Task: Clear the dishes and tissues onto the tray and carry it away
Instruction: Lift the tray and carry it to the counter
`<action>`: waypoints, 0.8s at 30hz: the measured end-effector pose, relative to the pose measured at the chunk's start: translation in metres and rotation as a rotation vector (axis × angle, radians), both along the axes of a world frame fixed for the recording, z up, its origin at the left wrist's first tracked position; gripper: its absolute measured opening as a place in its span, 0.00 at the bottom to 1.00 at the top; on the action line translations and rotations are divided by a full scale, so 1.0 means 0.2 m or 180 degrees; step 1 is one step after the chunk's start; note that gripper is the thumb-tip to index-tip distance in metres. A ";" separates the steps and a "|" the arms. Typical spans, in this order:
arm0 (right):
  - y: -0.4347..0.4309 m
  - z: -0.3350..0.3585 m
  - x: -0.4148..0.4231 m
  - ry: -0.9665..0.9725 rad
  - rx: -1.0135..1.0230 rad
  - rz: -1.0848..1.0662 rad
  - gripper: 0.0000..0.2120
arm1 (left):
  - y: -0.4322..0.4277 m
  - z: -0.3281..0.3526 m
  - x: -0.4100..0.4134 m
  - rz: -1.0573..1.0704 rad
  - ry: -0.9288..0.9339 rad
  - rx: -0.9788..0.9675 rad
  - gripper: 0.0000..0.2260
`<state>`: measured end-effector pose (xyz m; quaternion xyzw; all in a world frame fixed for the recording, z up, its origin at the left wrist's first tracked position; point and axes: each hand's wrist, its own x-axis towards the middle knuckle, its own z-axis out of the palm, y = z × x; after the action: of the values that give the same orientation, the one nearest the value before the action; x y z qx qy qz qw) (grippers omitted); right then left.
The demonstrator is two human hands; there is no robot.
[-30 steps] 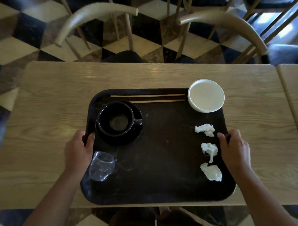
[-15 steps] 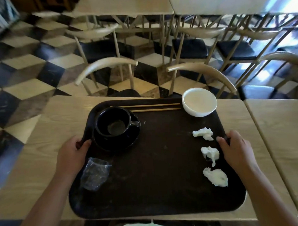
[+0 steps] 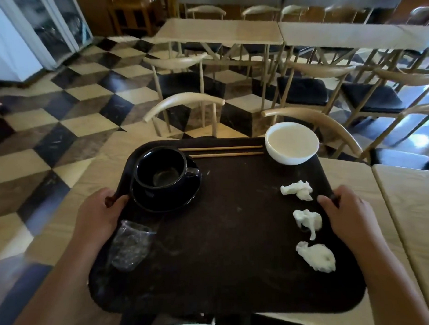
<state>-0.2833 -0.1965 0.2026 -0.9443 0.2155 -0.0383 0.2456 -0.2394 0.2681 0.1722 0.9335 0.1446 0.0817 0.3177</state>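
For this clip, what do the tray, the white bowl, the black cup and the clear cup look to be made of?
Tray: probably dark brown plastic, matte, with pale scuffs.
White bowl: likely glazed ceramic, smooth and evenly white.
Black cup: likely glossy ceramic like its saucer, with sharp highlights on the rim.
Clear cup: thin transparent plastic, crinkled, lying on its side.

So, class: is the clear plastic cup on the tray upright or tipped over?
Tipped over: the clear plastic cup lies on its side on the dark tray.
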 end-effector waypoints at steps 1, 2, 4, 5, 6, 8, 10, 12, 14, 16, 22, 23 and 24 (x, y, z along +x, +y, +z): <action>0.01 0.00 0.01 -0.0008 0.0040 0.0063 0.11 | 0.02 0.01 -0.04 0.0075 -0.0020 0.0015 0.11; 0.03 0.00 0.02 0.0000 0.0077 0.0128 0.11 | 0.03 0.02 -0.08 0.0146 -0.0030 0.0013 0.11; 0.08 0.02 0.04 0.0050 0.0149 0.0256 0.12 | 0.07 0.03 -0.16 0.0316 -0.0023 -0.0009 0.12; 0.11 0.03 0.05 0.0079 0.0216 0.0327 0.13 | 0.10 0.04 -0.20 0.0394 -0.0017 0.0014 0.12; 0.14 0.05 0.05 0.0106 0.0291 0.0395 0.14 | 0.13 0.05 -0.24 0.0465 -0.0016 0.0040 0.12; 0.21 0.06 0.07 0.0132 0.0369 0.0515 0.13 | 0.19 0.04 -0.31 0.0618 -0.0067 0.0046 0.12; 0.29 0.07 0.10 0.0101 0.0343 0.0635 0.12 | 0.27 0.03 -0.39 0.0811 -0.0078 -0.0019 0.13; 0.38 0.08 0.12 0.0095 0.0337 0.0760 0.11 | 0.33 0.04 -0.47 0.1010 -0.0103 -0.0117 0.13; 0.47 0.10 0.14 0.0106 0.0362 0.0887 0.11 | 0.39 0.06 -0.53 0.1163 -0.0109 -0.0121 0.13; 0.58 0.12 0.17 0.0102 0.0385 0.1030 0.10 | 0.47 0.07 -0.58 0.1289 -0.0106 -0.0083 0.12; 0.98 0.15 0.27 0.0080 0.0118 0.1367 0.12 | 0.80 0.06 -0.74 0.1633 -0.0030 -0.0255 0.09; 1.06 0.15 0.28 0.0076 0.0089 0.1420 0.12 | 0.86 0.07 -0.77 0.1687 -0.0012 -0.0279 0.08; 1.14 0.15 0.28 0.0075 0.0068 0.1480 0.12 | 0.91 0.08 -0.80 0.1735 0.0004 -0.0275 0.08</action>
<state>-0.2265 0.0321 0.2331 -0.9663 -0.0046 0.0327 0.2553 -0.3999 0.4510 0.1881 0.8459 0.3940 0.1574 0.3234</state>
